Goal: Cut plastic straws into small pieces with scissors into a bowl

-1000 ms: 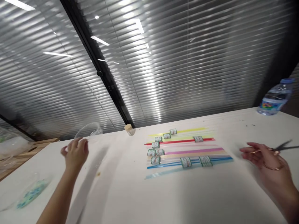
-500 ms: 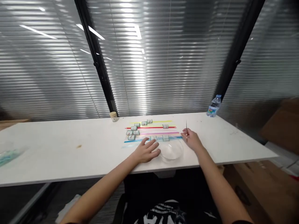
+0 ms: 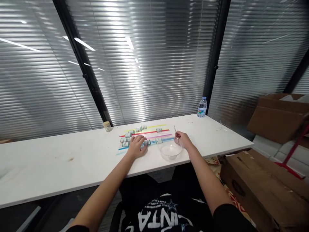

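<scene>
My left hand [image 3: 136, 146] lies over the near side of a row of coloured sticks or straws, fingers bent and somewhat apart, next to small patterned cylinders. No object shows in its grip. My right hand [image 3: 182, 139] is closed around a thin pointed metal tool [image 3: 175, 129], its tip upward; the exact kind is too small to make out. Below that hand stands a clear round bowl [image 3: 170, 155]. Yellow, red [image 3: 145, 132], pink and blue strands lie side by side, with patterned cylinders [image 3: 158, 140] on them. My left hand hides part of the blue ones.
A water bottle [image 3: 202, 107] stands at the back right of the white table [image 3: 91, 167]. A small tan-topped cup [image 3: 107, 126] is at the back left. Cardboard boxes [image 3: 277, 112] stand beyond the right edge. Glass with blinds [image 3: 145, 64] rises behind the table.
My left hand has moved away from the bowl, leftward onto the strands. My right hand still grips the metal tool, now tilted. The view has turned to the right.
</scene>
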`<action>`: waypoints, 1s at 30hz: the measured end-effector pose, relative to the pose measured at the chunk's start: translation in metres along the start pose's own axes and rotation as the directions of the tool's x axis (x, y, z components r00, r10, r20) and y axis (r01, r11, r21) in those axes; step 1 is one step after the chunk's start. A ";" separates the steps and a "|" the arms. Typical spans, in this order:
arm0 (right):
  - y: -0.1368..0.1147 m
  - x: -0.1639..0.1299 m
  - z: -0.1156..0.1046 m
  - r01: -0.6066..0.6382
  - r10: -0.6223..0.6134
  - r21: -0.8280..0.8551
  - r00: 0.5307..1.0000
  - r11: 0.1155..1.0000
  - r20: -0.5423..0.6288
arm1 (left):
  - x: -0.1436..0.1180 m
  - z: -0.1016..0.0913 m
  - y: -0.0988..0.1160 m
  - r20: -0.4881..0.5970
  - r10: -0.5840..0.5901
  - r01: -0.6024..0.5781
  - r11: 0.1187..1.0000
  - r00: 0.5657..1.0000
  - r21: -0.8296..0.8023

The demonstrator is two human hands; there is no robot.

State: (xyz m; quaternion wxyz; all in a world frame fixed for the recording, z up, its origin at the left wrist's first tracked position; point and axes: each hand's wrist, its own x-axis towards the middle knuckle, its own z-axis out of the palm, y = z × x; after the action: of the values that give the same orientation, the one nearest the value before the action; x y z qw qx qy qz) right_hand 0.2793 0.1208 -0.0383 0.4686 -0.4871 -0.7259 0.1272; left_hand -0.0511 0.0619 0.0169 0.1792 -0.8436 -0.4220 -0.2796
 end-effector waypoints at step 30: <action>0.000 0.001 -0.003 -0.080 0.079 -0.017 0.995 0.997 -0.059 | -0.001 0.000 0.005 0.102 -0.368 0.358 0.928 0.924 0.108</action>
State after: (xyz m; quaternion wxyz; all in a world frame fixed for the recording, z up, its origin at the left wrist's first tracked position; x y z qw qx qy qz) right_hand 0.2816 0.1210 -0.0357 0.4795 -0.5236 -0.6931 0.1246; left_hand -0.0473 0.0583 0.0162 0.1352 -0.7575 -0.5926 -0.2382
